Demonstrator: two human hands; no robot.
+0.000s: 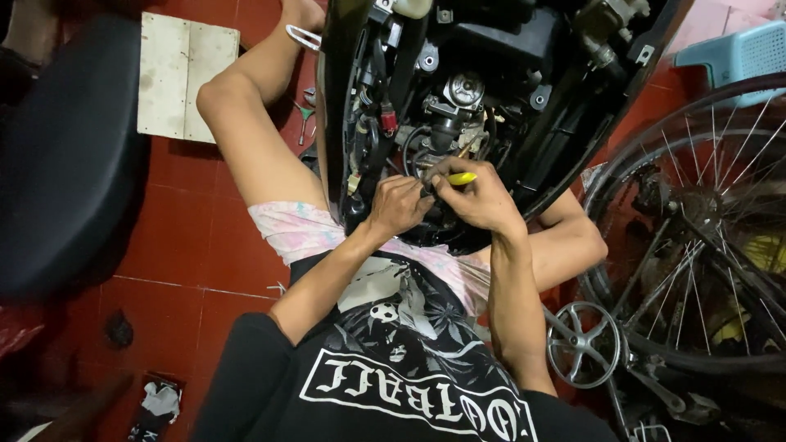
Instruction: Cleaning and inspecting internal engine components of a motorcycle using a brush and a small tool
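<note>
Views: one only, head cam; nothing shared with another view.
Position: on the person's head, above their chest and lap.
Facing: steeply down and forward, onto the open scooter engine bay.
Range: close, arm's reach.
Edges: red tiled floor left, bicycle wheel right.

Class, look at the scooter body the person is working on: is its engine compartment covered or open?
Open. The scooter body shows bare carburettor, hoses and wiring; both hands reach in.

yellow-handled tool, level, against dark engine parts
</note>
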